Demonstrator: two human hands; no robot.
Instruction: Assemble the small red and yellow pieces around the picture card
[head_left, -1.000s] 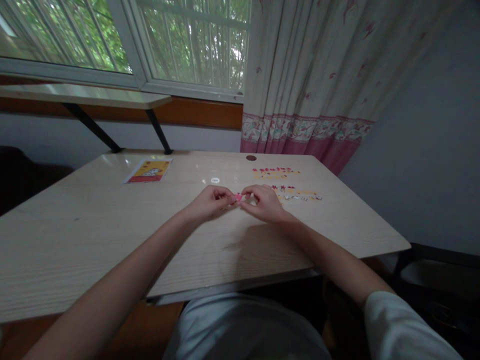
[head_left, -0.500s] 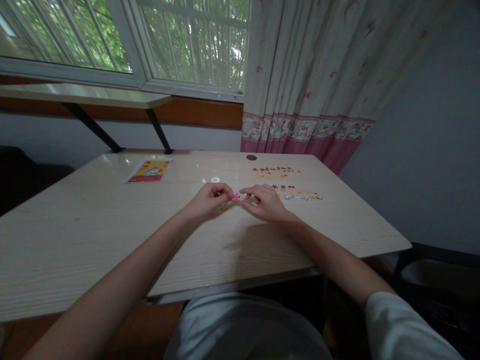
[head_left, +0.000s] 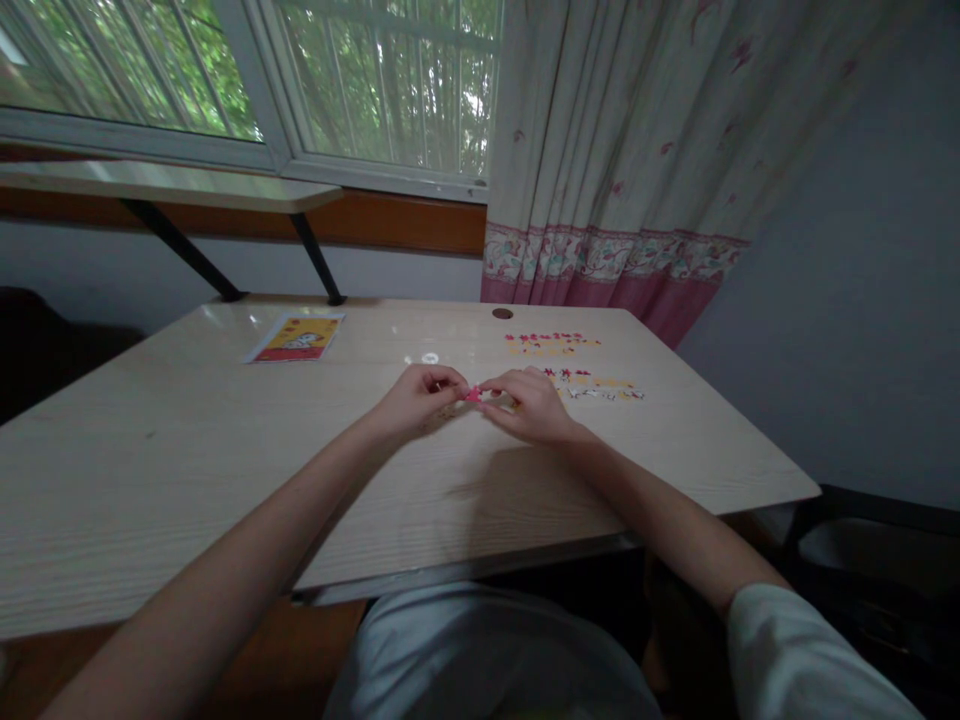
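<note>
Near the middle of the frame, just above the table [head_left: 225, 450], the left hand [head_left: 416, 400] and the right hand [head_left: 534, 405] meet fingertip to fingertip. Both grips are closed on a small pink piece [head_left: 472, 394] held between them, with thumb and forefinger pinching it from either side. It is too small to tell whether it is one part or two being pressed together.

This looks like work for a light, even pinch. Hold it by the edges so the join can be seen, rest the wrists low over the table for steadiness, and press straight rather than twisting, since so thin a piece would likely bend.

Right of the hands lie rows of red-and-yellow pieces [head_left: 555, 345] — near, but not touching them. A yellow card [head_left: 296, 338] lies toward the upper left of the table.
</note>
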